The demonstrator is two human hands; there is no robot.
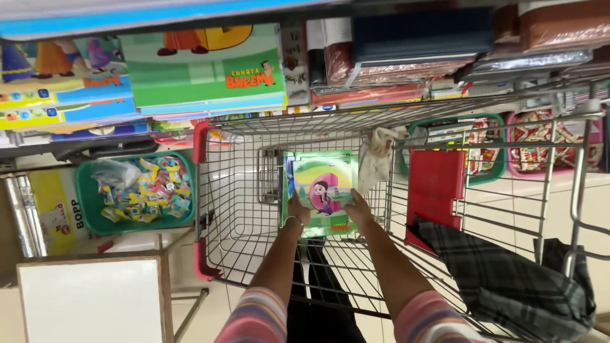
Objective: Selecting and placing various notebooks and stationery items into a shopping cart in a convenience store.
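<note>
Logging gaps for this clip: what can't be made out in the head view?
- Green picture book: lower cover hidden by left hand and right hand.
- Shopping cart: near end cut off by the bottom edge.
- Green basket: small packets too small to identify.
- Plaid cloth: what lies beneath is hidden.

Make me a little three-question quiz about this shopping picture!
1. True or false: both hands hold the cartoon book.
2. Where is the book: A) over the wire trolley, B) on the white board, C) in the green basket?
3. What lies on the trolley's right side?

Key:
1. True: left hand and right hand grip its lower edge.
2. A.
3. A dark checked cloth.
</note>
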